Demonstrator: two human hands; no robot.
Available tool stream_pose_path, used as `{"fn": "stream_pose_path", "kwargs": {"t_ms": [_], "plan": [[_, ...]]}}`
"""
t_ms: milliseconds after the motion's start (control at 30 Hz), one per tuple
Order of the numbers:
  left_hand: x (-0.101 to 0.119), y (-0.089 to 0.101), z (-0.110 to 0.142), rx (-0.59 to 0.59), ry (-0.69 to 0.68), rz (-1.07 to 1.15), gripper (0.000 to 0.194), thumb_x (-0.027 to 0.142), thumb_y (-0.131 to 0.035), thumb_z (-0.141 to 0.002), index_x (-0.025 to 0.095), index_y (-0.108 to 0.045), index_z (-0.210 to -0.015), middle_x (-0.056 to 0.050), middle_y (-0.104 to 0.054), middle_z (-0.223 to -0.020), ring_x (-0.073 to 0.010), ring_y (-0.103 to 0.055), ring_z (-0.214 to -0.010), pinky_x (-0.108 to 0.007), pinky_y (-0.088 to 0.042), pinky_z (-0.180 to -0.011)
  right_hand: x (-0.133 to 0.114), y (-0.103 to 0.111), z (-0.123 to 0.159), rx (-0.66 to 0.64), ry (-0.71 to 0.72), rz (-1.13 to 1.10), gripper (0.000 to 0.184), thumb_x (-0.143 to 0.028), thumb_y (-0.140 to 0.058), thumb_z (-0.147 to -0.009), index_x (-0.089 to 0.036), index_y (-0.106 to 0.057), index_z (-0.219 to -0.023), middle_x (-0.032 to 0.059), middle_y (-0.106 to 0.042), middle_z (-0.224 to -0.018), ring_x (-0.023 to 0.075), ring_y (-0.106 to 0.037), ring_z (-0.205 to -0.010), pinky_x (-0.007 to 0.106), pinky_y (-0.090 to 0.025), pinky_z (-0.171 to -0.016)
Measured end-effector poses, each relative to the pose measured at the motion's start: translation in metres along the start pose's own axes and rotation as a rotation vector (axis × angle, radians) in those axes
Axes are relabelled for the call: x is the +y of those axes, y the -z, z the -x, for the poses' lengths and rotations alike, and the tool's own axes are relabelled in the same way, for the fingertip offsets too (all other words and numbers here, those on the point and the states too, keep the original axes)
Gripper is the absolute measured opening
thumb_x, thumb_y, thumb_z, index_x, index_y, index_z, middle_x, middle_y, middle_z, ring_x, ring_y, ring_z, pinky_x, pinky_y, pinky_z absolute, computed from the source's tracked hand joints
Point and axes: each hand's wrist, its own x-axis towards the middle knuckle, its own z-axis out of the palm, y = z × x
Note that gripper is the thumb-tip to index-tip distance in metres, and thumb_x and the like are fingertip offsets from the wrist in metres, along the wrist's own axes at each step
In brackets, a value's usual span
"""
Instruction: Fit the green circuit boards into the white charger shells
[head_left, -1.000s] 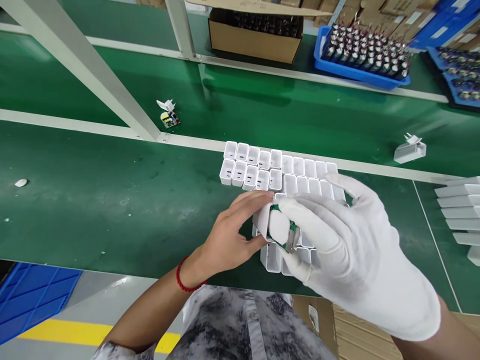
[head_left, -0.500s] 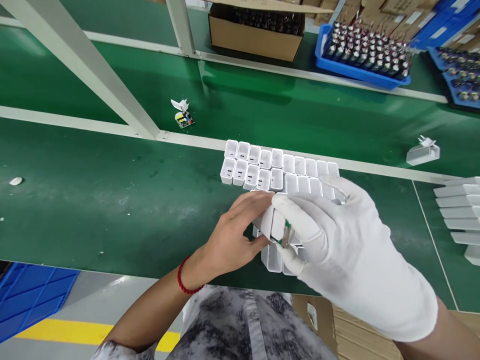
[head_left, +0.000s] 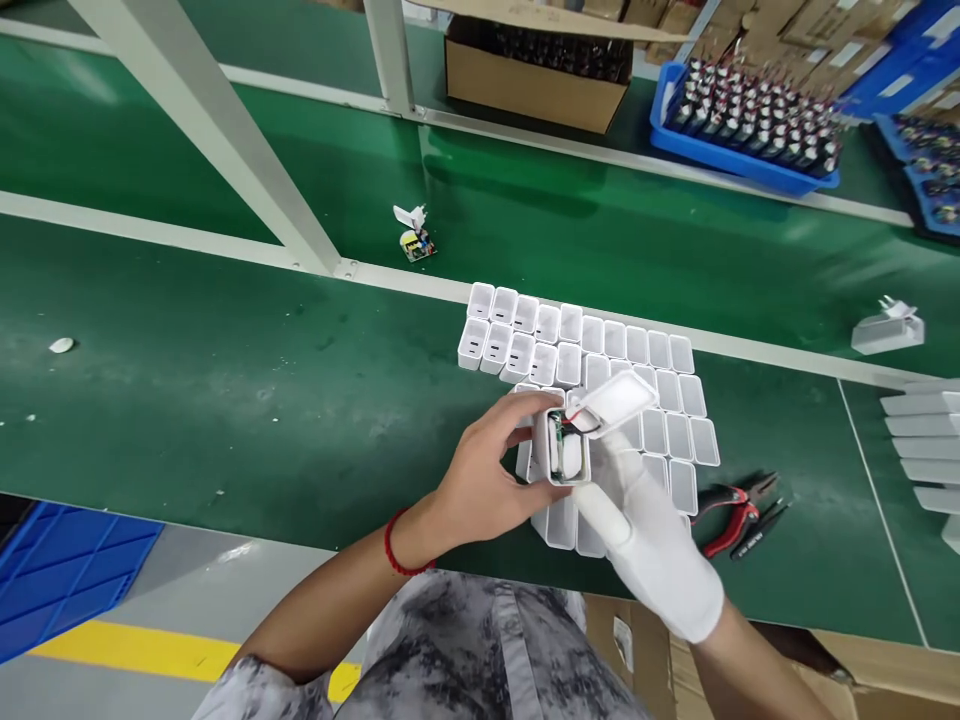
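Observation:
My bare left hand (head_left: 487, 470) is closed around a white charger shell (head_left: 562, 455), inside which a green circuit board and wires show. My gloved right hand (head_left: 645, 540) comes up from below and grips the same shell, with a white lid piece (head_left: 619, 402) tilted up at the shell's top right, joined to it by red and black wires. Both hands hover over a block of several empty white shells (head_left: 600, 350) standing open side up on the green bench.
Red-handled pliers (head_left: 731, 515) lie right of the shells. A loose board with plug (head_left: 414, 235) and a white charger (head_left: 887, 328) rest on the belt beyond. A cardboard box (head_left: 536, 70) and a blue tray of parts (head_left: 750, 130) stand behind. White pieces (head_left: 926, 440) are stacked at right.
My right hand has dropped lower and turned, uncovering the shell block and the pliers. The lid piece now stands lifted off the shell, exposing the board. The belt items have shifted right.

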Motion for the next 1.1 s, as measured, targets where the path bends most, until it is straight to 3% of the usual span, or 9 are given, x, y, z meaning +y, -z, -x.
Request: {"fn": "stream_pose_path", "kwargs": {"t_ms": [100,200,333,500,700,800,933,1000,1100], "plan": [[0.004,-0.001,0.001,-0.015,-0.052,-0.121,0.053,0.02,-0.078,-0.079,0.023,-0.057,-0.128,-0.012,-0.066,-0.13,-0.0278,-0.065,-0.122,-0.039,-0.061,-0.099,-0.005,-0.009,-0.002,-0.045,-0.133,-0.193,0.043,-0.052,-0.06,-0.093,-0.029,-0.058,-0.13,0.0038,-0.07,-0.095,0.0262,-0.066,-0.103,0.042,-0.057,-0.094],[0.007,-0.002,0.001,-0.02,-0.073,-0.147,0.054,0.019,-0.078,-0.078,0.023,-0.057,-0.128,-0.011,-0.067,-0.13,-0.0275,-0.064,-0.123,-0.041,-0.059,-0.103,-0.011,-0.011,-0.002,0.008,-0.239,-0.334,0.039,-0.05,-0.067,-0.089,-0.029,-0.063,-0.122,0.0028,-0.069,-0.104,0.0259,-0.063,-0.109,0.043,-0.051,-0.103],[0.007,-0.006,0.004,-0.031,-0.078,-0.16,0.054,0.019,-0.076,-0.08,0.023,-0.056,-0.13,-0.012,-0.066,-0.13,-0.0266,-0.064,-0.123,-0.04,-0.059,-0.103,-0.008,-0.015,0.0,0.085,-0.262,-0.503,0.03,-0.042,-0.075,-0.084,-0.031,-0.067,-0.111,0.0001,-0.067,-0.114,0.0235,-0.06,-0.115,0.044,-0.042,-0.113],[0.003,-0.002,0.01,-0.003,-0.134,-0.232,0.056,0.018,-0.073,-0.082,0.022,-0.054,-0.133,-0.012,-0.066,-0.131,-0.027,-0.064,-0.125,-0.042,-0.059,-0.104,0.002,-0.02,-0.003,0.079,-0.311,-0.524,0.039,-0.047,-0.08,-0.078,-0.031,-0.068,-0.111,0.0012,-0.067,-0.12,0.027,-0.057,-0.125,0.048,-0.038,-0.117],[0.03,0.028,-0.011,-0.365,0.104,-0.322,0.094,0.048,-0.083,-0.074,0.025,-0.037,-0.152,-0.013,-0.049,-0.154,-0.0353,-0.052,-0.14,-0.051,-0.052,-0.111,0.009,-0.016,-0.011,-0.058,-0.242,-0.353,0.072,-0.061,-0.077,-0.076,-0.027,-0.058,-0.137,0.0074,-0.057,-0.146,0.0317,-0.05,-0.138,0.048,-0.04,-0.117],[0.041,0.024,-0.027,-0.301,0.137,-0.368,0.074,0.049,-0.081,-0.076,0.021,-0.055,-0.14,-0.013,-0.06,-0.144,-0.0342,-0.058,-0.133,-0.05,-0.054,-0.108,0.008,-0.014,-0.013,-0.135,-0.221,-0.305,0.08,-0.061,-0.082,-0.072,-0.027,-0.058,-0.141,0.0088,-0.059,-0.144,0.0321,-0.052,-0.136,0.047,-0.04,-0.117],[0.038,0.013,-0.031,-0.078,0.164,-0.265,0.026,0.032,-0.079,-0.08,0.018,-0.072,-0.101,-0.007,-0.077,-0.102,-0.0231,-0.074,-0.094,-0.036,-0.063,-0.084,0.004,-0.01,-0.011,-0.215,-0.244,-0.39,0.076,-0.063,-0.075,-0.079,-0.029,-0.056,-0.144,0.008,-0.061,-0.141,0.0316,-0.057,-0.13,0.049,-0.044,-0.113],[0.033,0.013,-0.024,0.002,0.133,-0.124,0.022,0.025,-0.077,-0.082,0.018,-0.071,-0.102,-0.005,-0.077,-0.099,-0.0203,-0.075,-0.09,-0.032,-0.063,-0.08,0.004,-0.007,-0.009,-0.24,-0.303,-0.492,0.078,-0.064,-0.071,-0.082,-0.031,-0.05,-0.149,0.0081,-0.06,-0.141,0.0298,-0.064,-0.118,0.046,-0.056,-0.1],[0.022,0.012,-0.008,0.032,-0.037,0.126,0.041,0.015,-0.072,-0.086,0.022,-0.062,-0.125,-0.006,-0.075,-0.111,-0.0217,-0.072,-0.109,-0.035,-0.062,-0.096,0.007,-0.007,-0.006,-0.19,-0.355,-0.606,0.074,-0.061,-0.066,-0.088,-0.032,-0.044,-0.153,0.008,-0.063,-0.135,0.0246,-0.069,-0.1,0.041,-0.061,-0.086]]}}
